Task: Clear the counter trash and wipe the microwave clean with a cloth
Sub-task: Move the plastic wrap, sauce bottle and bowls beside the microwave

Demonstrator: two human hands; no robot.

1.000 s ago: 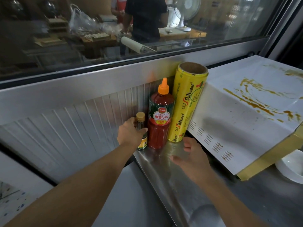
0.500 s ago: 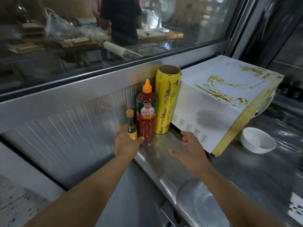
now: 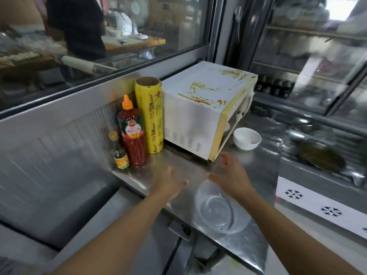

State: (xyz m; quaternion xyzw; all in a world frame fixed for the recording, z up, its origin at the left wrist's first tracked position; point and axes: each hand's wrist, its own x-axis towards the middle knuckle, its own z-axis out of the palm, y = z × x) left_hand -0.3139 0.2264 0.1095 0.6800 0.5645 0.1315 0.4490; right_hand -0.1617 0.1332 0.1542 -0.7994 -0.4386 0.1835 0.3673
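A white microwave [image 3: 190, 116] with a yellow front stands on the steel counter [image 3: 184, 161], its top smeared with orange-brown sauce streaks [image 3: 200, 92]. Its door hangs partly ajar at the right. My left hand [image 3: 168, 184] hovers over the counter in front of the bottles, fingers apart and empty. My right hand [image 3: 232, 175] is open too, just before the microwave's front corner and above a clear glass bowl [image 3: 216, 211]. No cloth is in view.
Against the back wall stand a small yellow-capped bottle [image 3: 119, 151], a red sauce bottle [image 3: 132, 132] and a yellow cling-wrap roll [image 3: 151, 116]. A white bowl [image 3: 247, 138] sits right of the microwave. A dark pan [image 3: 321, 155] lies far right. A person stands behind the glass.
My left hand has let go of the small bottle and drawn back toward me. My right hand shifted right, toward the microwave's corner. The view swung right, revealing the glass bowl.
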